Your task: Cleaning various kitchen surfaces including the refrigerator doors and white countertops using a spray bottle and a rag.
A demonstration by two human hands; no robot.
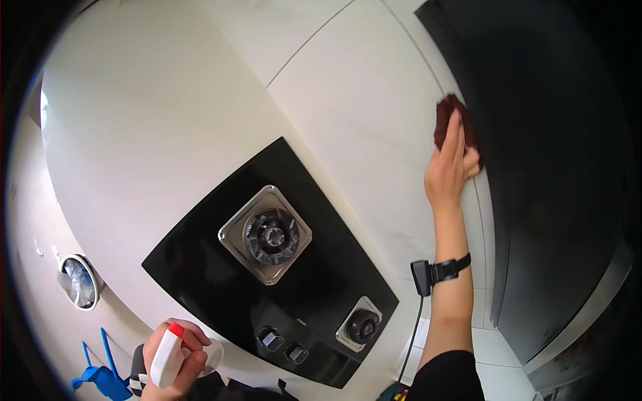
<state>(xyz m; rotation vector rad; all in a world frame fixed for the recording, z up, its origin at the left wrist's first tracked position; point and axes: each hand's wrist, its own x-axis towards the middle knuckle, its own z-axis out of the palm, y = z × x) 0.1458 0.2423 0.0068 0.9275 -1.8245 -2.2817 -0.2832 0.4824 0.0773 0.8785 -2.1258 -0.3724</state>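
My right hand [449,168] presses a dark maroon cloth [445,120] to the white tiled wall [361,120], right beside the edge of a black range hood [541,150]. A black strap with a small device and a cable sits on that wrist. Low in the view, my left hand [188,346] grips a white spray bottle [166,361] with a red nozzle tip. Its body is partly hidden by my fingers. Between the two hands lies a black gas hob [210,250] with two burners, a nearer knob [271,339] and another knob [297,353].
The pale countertop [145,140] runs along the wall around the hob. On the floor at the left stand a lined waste bin [79,283] and a blue plastic object [103,381] with upright handles. A metal-rimmed edge [592,311] bounds the hood at lower right.
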